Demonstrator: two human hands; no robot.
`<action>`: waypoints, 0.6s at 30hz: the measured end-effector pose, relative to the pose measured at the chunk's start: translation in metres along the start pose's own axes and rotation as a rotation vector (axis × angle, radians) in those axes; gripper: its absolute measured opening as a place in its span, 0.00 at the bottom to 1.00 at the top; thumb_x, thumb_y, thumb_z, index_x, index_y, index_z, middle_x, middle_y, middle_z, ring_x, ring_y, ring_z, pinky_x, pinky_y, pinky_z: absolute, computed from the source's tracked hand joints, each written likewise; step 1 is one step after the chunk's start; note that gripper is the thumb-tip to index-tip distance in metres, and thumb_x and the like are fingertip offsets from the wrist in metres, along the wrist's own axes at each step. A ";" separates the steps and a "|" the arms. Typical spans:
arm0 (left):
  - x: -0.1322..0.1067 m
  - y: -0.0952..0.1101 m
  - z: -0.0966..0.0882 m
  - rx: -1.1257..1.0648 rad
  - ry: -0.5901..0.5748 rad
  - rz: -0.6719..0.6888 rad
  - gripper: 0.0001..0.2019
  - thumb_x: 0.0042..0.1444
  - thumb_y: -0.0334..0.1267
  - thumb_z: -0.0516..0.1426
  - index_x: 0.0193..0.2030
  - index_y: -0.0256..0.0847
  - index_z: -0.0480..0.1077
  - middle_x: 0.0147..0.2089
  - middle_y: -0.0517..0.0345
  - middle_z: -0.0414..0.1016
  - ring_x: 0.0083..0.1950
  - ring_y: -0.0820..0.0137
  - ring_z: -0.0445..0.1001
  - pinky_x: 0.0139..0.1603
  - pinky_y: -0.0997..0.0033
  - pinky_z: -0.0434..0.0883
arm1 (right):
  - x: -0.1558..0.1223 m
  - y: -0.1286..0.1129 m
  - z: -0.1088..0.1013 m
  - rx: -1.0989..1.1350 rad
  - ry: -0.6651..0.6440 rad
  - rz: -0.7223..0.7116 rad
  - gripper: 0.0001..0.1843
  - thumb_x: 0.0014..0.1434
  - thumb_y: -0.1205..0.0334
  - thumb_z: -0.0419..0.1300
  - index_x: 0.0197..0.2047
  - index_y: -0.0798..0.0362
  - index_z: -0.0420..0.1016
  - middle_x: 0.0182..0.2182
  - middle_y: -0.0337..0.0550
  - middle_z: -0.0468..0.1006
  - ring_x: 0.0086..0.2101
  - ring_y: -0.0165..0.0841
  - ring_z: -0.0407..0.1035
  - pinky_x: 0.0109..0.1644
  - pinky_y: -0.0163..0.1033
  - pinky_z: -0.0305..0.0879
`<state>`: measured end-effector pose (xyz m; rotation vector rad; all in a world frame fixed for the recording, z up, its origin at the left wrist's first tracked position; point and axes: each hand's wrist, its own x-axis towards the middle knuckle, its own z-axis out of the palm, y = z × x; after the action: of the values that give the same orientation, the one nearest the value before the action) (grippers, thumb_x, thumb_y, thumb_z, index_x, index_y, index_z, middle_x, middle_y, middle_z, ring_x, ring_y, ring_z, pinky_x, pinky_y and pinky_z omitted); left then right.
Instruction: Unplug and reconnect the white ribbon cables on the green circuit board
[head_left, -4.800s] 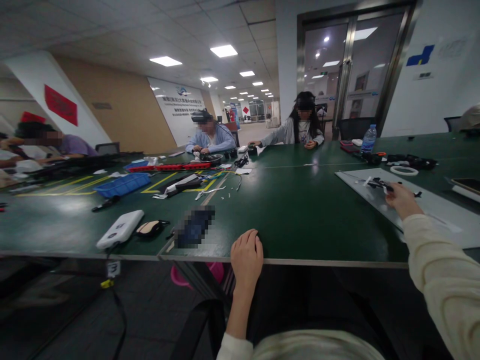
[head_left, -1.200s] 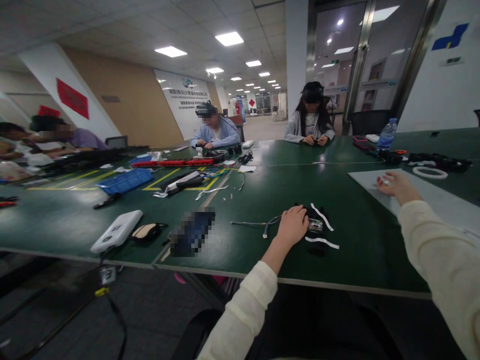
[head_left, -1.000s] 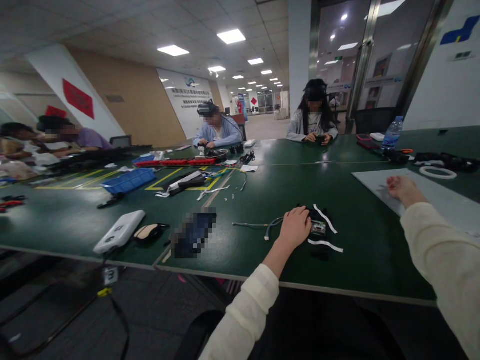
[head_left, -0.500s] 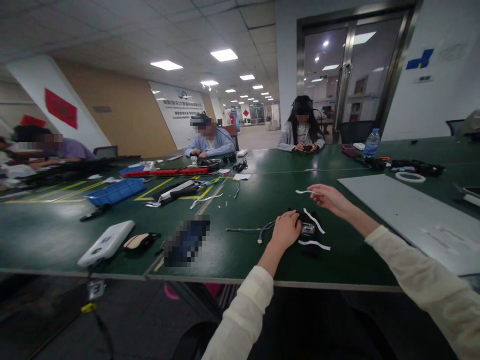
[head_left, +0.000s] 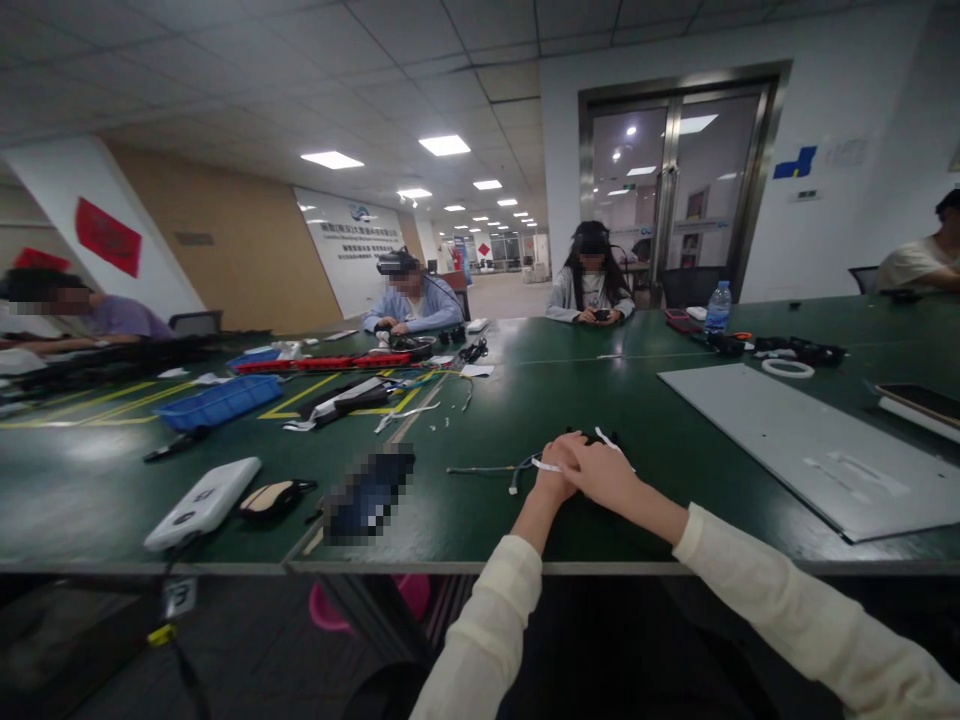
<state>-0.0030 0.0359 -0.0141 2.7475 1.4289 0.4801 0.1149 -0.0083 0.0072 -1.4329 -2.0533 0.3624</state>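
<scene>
My left hand (head_left: 553, 478) lies over a small black device (head_left: 613, 440), its fingers curled down on it and partly covered by my other hand. My right hand (head_left: 611, 480) crosses on top of the left, fingers pinched. A short white strip (head_left: 547, 466) pokes out from those fingertips above the left hand. Another white strip (head_left: 606, 438) shows just beyond the right hand. Grey cables with a small white plug (head_left: 513, 490) run out to the left. Most of the device is hidden under my hands.
A grey board (head_left: 750, 420) lies to the right, near a white ring (head_left: 787, 368) and a water bottle (head_left: 718, 308). Leftward are a blurred dark object (head_left: 369, 492), a computer mouse (head_left: 276, 499), a white power bank (head_left: 202, 502) and a blue tray (head_left: 219, 402). People sit across the table.
My right hand has come left and down with its white strip, from above the table onto my left hand. The strip near the table's front edge is now hidden. The view has shifted slightly.
</scene>
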 end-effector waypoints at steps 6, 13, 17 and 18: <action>-0.001 0.005 -0.002 0.004 0.022 -0.064 0.17 0.64 0.40 0.47 0.56 0.40 0.68 0.62 0.48 0.66 0.61 0.63 0.67 0.62 0.60 0.64 | -0.006 0.028 -0.021 0.097 -0.020 0.000 0.33 0.56 0.44 0.60 0.62 0.43 0.63 0.25 0.41 0.77 0.29 0.38 0.72 0.37 0.41 0.63; -0.001 0.010 -0.004 -0.039 0.104 -0.132 0.16 0.63 0.41 0.49 0.53 0.38 0.68 0.57 0.47 0.65 0.55 0.64 0.70 0.58 0.63 0.68 | 0.000 0.157 -0.095 -0.160 0.165 0.289 0.30 0.63 0.46 0.49 0.64 0.52 0.60 0.48 0.54 0.76 0.47 0.43 0.71 0.50 0.45 0.65; 0.001 0.008 -0.006 -0.068 0.073 -0.093 0.14 0.63 0.40 0.49 0.52 0.39 0.68 0.55 0.49 0.67 0.55 0.63 0.69 0.57 0.60 0.68 | -0.021 0.238 -0.103 -0.489 0.171 0.689 0.32 0.63 0.42 0.45 0.62 0.52 0.63 0.59 0.64 0.62 0.58 0.60 0.57 0.53 0.65 0.56; 0.001 0.006 -0.007 -0.074 0.057 -0.069 0.15 0.63 0.40 0.49 0.52 0.39 0.68 0.54 0.49 0.68 0.55 0.63 0.69 0.57 0.59 0.67 | -0.026 0.252 -0.100 -0.512 0.144 0.733 0.33 0.63 0.40 0.44 0.61 0.52 0.64 0.59 0.65 0.62 0.58 0.61 0.56 0.52 0.68 0.55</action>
<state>0.0004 0.0319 -0.0067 2.6378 1.4808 0.6005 0.3727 0.0518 -0.0583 -2.4342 -1.4925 0.0012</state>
